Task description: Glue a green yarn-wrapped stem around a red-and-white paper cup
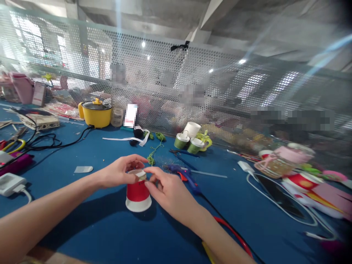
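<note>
Red cup (pixel 138 196) upside down near desk (pixel 110 227) front edge, stable base-up. Left hand (pixel 118 172) grip pinches its top rim to steady it; right hand (pixel 167 192) fingertips pinched together on the rim.

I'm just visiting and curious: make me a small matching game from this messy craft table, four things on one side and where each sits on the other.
Things:
1. red paper cup
2. yellow pot
3. green cups
4. blue glue gun

Places:
A. far left, by the mesh screen
B. upside down between both hands
C. just right of the right hand
D. middle of the table, further back

Pairs: 1-B, 2-A, 3-D, 4-C. The left hand touches the red paper cup's top too.
</note>
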A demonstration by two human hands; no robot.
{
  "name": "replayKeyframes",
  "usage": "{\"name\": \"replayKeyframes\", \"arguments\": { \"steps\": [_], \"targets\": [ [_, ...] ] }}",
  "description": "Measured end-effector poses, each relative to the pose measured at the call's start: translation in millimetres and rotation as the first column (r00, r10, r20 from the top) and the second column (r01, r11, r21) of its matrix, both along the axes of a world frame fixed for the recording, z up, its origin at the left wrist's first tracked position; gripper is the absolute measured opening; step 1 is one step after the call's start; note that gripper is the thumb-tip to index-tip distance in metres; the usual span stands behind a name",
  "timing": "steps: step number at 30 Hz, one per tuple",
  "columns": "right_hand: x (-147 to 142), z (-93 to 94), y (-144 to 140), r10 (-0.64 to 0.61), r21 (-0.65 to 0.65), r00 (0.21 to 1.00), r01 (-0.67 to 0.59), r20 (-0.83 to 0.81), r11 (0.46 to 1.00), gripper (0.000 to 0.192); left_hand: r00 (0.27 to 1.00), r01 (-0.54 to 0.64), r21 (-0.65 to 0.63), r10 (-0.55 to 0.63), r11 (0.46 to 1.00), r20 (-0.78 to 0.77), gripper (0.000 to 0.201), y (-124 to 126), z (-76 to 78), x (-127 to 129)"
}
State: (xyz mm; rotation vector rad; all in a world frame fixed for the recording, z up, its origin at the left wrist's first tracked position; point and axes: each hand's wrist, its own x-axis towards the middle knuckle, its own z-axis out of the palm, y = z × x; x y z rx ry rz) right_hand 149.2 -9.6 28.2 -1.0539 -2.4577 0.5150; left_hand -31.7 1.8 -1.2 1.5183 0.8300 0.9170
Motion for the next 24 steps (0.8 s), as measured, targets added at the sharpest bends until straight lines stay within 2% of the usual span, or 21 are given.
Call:
{"name": "replayKeyframes", "arguments": {
  "steps": [4,6,9,11,12,13,15,16,18,19,24],
  "targets": [
    [11.1,8.3,-11.6,-0.069,-0.075,0.993,0.077,0.100,0.994,0.018,0.995,-0.055,0.016,0.053,0.998,0.084,0.045,2.5,-2.8,1.3],
    [17.6,11.1,-18.1,-0.044,-0.130,0.995,0.056,0.093,0.990,0.019,0.991,-0.052,0.028,0.048,0.998,0.127,0.045,3.1,-5.4,2.8],
    [30.9,12.4,-19.5,-0.004,-0.293,1.000,0.012,0.028,0.956,0.021,0.991,-0.034,0.029,0.030,0.999,0.127,0.045,2.3,-8.2,5.0],
    [43.4,10.4,-10.1,-0.107,-0.342,0.994,0.101,0.000,0.934,0.025,0.995,-0.023,0.026,0.020,0.999,0.099,0.046,1.4,-8.5,5.7],
    [50.6,8.2,-2.1,-0.210,-0.309,0.978,0.200,-0.002,0.930,0.027,0.997,-0.017,0.030,0.014,0.999,0.082,0.046,1.1,-8.4,5.6],
    [58.2,5.2,7.5,-0.333,-0.222,0.943,0.327,0.009,0.919,0.028,0.998,-0.011,0.039,0.009,0.999,0.060,0.047,1.0,-8.4,5.3],
    [73.1,-3.4,28.8,-0.510,-0.015,0.846,0.518,0.152,0.855,0.026,1.000,-0.009,0.078,0.008,0.997,0.005,0.047,1.7,-9.3,4.0],
    [79.5,-8.7,38.9,-0.556,0.063,0.791,0.560,0.257,0.826,0.024,1.000,-0.010,0.103,0.012,0.995,-0.022,0.047,2.4,-10.3,3.1],
    [88.3,-19.7,55.0,-0.538,0.116,0.715,0.550,0.447,0.827,0.020,0.998,-0.007,0.151,0.016,0.988,-0.060,0.043,4.4,-12.9,0.9],
    [90.5,-24.9,60.6,-0.536,0.112,0.698,0.556,0.474,0.824,0.017,0.997,-0.001,0.167,0.013,0.986,-0.072,0.040,5.4,-14.3,-0.1],
    [90.5,-40.3,71.9,-0.588,0.063,0.671,0.633,0.452,0.771,0.013,0.984,0.013,0.221,0.026,0.975,-0.173,0.035,7.1,-13.9,-4.4]
  ]
}}
